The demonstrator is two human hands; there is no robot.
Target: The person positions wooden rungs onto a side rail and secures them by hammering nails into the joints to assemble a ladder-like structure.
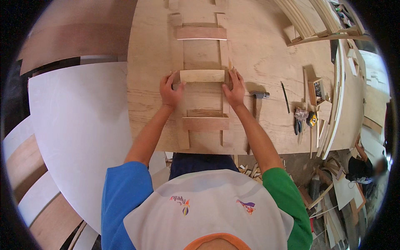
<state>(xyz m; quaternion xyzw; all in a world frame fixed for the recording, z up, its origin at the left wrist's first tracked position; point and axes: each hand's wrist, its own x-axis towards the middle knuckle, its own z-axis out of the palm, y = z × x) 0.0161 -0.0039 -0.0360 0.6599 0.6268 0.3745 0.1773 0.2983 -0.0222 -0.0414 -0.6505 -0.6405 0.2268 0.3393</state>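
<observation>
On the tabletop lies a ladder-like wooden frame, with two long side rails (178,54) and several crosspieces. A pale wooden slat (202,76) lies across the rails between my hands. My left hand (171,91) is closed round the slat's left end, its thumb at the near corner. At the right end my right hand (235,88) grips likewise, fingers pointing away from me along the rail. A reddish crosspiece (201,33) sits farther up, and another crosspiece (206,123) is nearer to me. Just right of my right hand a hammer (259,98) lies on the table.
Right of the hammer are a dark pencil-like stick (285,96), pliers (298,126), a yellow tape measure (311,119) and a small box of nails (316,89). Stacked wooden frames (308,21) stand far right. A large white panel (79,121) adjoins the left side. Another person (363,166) is at lower right.
</observation>
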